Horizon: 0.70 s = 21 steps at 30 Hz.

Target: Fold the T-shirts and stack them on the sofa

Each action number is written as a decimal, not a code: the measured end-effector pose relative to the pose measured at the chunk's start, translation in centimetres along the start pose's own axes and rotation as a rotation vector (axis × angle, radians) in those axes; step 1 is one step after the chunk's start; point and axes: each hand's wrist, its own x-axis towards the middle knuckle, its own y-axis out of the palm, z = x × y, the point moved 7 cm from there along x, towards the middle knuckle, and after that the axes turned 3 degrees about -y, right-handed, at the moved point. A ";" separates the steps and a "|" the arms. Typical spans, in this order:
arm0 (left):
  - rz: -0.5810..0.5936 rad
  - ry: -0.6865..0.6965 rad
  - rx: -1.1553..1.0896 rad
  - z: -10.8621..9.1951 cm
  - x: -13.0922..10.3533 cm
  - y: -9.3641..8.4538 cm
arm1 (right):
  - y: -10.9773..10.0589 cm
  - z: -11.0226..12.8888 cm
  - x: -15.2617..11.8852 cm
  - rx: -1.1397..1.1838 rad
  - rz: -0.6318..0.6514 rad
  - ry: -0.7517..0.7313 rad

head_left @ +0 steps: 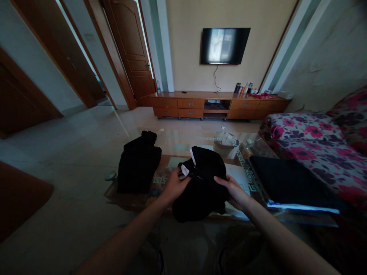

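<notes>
A bunched black garment with a white inner edge is held up over the near edge of the glass coffee table. My left hand pinches it by the upper left, where a bit of white cloth shows. At its right side, my right hand grips the fabric, thumb on top and the other fingers partly hidden behind. The kind of garment is hard to make out in the dark folds. Another black garment lies in a heap on the table's left part.
A large flat black item with a white-and-blue edge lies at the table's right. Beyond it stands a flower-patterned sofa. A low wooden cabinet with bottles runs along the far wall under a television.
</notes>
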 end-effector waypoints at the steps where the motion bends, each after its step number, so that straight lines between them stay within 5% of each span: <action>1: -0.056 -0.005 0.020 -0.1 0.2 -0.6 | 0.1 0.0 0.1 0.008 -0.001 -0.016; 4: -0.281 0.041 0.235 -0.7 -0.3 -2.4 | 0.3 0.1 0.3 0.012 -0.006 -0.050; 7: -0.477 0.291 0.525 -3.0 -2.3 -3.0 | 0.1 0.0 0.5 -0.004 -0.018 -0.061; 9: -0.369 0.489 0.689 -4.6 -3.6 -1.4 | 0.0 -0.1 0.4 -0.020 -0.016 -0.063; 12: 0.048 0.588 0.798 -4.7 -4.4 2.0 | 0.2 -0.4 0.2 -0.046 0.009 -0.043; 15: 0.260 0.356 0.675 -2.7 -3.7 3.1 | 0.7 -0.4 -0.3 -0.026 0.044 -0.035; 21: 0.285 -0.290 -0.129 1.9 -1.9 2.8 | 0.9 0.8 0.3 -0.307 0.128 -0.275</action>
